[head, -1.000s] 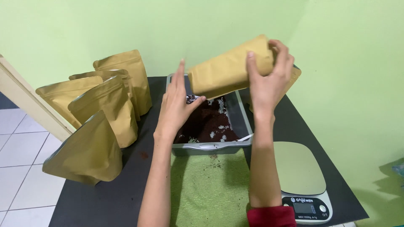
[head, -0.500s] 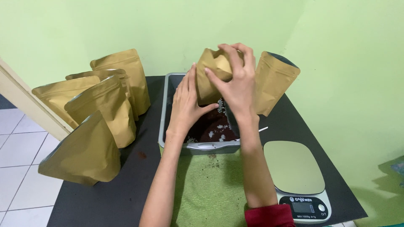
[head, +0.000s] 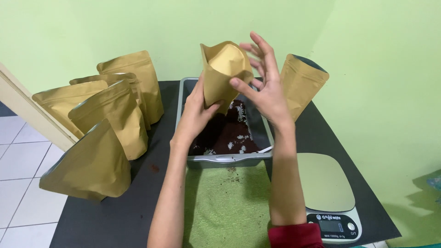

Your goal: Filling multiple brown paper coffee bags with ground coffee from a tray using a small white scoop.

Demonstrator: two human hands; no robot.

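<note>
Head view | our left hand (head: pixel 195 115) grips the open gold pouch (head: pixel 223 73) above the far end of the grey tray (head: pixel 225 158) | our right hand (head: pixel 264 92) is spread, fingertips at the pouch mouth | dark grounds (head: pixel 229 133) in tray | scale (head: pixel 328 193) near right | pouches (head: pixel 110 119) standing left

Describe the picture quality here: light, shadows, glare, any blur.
Head view: even, soft indoor light, no harsh glare; faint sheen on the scale plate. Soft shadows fall beside the standing pouches on the black table. The held pouch is sharp; the right hand has slightly blurred fingers; the left hand is crisp.
</note>
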